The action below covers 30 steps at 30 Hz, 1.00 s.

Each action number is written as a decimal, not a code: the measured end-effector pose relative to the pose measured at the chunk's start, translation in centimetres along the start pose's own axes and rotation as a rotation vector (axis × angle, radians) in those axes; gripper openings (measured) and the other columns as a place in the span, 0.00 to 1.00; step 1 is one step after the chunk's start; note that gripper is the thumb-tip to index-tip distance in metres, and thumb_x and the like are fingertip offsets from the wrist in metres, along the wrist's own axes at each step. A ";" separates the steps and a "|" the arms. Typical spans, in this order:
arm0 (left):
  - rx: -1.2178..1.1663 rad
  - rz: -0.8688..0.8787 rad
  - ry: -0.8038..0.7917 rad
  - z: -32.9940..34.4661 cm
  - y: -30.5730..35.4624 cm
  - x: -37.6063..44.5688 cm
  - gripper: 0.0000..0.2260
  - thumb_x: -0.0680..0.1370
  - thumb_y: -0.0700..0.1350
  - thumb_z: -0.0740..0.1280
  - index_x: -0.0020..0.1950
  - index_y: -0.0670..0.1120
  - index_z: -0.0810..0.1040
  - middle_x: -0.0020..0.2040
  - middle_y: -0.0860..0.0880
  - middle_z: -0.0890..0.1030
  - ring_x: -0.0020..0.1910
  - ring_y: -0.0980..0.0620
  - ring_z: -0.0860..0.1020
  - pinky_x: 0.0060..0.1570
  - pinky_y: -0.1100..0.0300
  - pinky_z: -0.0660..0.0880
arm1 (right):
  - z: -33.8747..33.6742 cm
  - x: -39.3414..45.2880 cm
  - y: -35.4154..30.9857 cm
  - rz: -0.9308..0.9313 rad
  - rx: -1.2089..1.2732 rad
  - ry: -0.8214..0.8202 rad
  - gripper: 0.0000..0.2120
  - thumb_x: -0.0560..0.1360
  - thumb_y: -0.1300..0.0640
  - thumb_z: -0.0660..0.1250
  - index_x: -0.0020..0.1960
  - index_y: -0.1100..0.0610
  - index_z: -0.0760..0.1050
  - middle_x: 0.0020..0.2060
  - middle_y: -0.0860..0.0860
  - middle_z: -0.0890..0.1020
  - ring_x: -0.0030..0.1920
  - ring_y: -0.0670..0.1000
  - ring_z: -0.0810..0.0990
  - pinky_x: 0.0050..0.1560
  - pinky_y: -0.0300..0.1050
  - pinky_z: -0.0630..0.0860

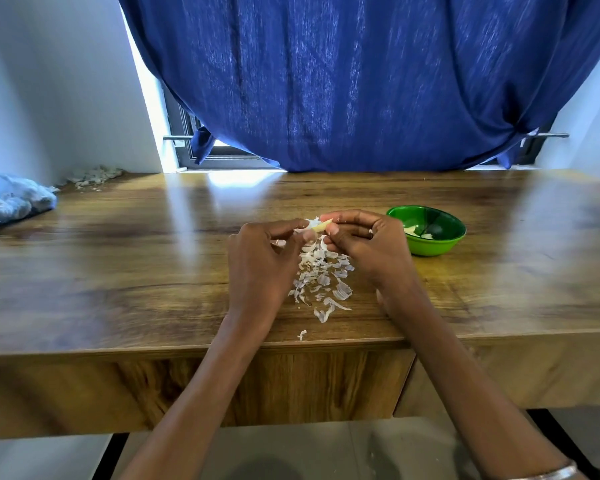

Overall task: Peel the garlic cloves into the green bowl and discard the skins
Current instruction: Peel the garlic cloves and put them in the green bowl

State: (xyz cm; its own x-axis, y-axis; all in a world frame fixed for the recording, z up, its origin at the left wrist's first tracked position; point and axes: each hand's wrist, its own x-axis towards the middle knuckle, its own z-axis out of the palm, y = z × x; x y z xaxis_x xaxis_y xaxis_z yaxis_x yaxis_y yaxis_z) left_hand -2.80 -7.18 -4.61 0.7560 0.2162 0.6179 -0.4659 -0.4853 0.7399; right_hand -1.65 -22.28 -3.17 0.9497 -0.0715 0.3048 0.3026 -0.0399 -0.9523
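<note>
A garlic clove (pixel 321 225), partly skinned, is pinched above the wooden table (pixel 118 271) between the fingertips of the left hand (pixel 260 261) and the right hand (pixel 368 244) — both clasped on it. Loose skins (pixel 321 282) are scattered beneath. Just right, the green bowl (pixel 430 233) is seen holding peeled cloves (pixel 417 231) — a blue curtain (pixel 361 81) hangs behind.

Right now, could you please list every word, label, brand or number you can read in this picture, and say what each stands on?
None: no readable text shows anywhere.
The round green plastic bowl bears no label.
The dark blue fabric curtain is unprinted.
The brown wooden table shows only grain.
The crumpled light blue cloth shows no lettering.
</note>
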 end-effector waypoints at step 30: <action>0.159 0.003 0.044 0.0 0.5 -0.3 0.06 0.71 0.54 0.79 0.46 0.55 0.89 0.39 0.55 0.87 0.36 0.56 0.84 0.43 0.63 0.76 | 0.2 -0.3 -0.1 -0.003 0.022 -0.115 0.06 0.76 0.66 0.71 0.49 0.58 0.84 0.41 0.54 0.87 0.41 0.45 0.86 0.42 0.34 0.80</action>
State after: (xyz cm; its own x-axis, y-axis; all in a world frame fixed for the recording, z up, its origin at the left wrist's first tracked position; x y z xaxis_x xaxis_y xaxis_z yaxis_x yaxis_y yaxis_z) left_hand -3.24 -7.48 -4.45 0.7325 0.2496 0.6333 -0.3869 -0.6128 0.6890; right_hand -1.91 -22.09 -3.16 0.9514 0.0438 0.3050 0.3060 -0.0181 -0.9519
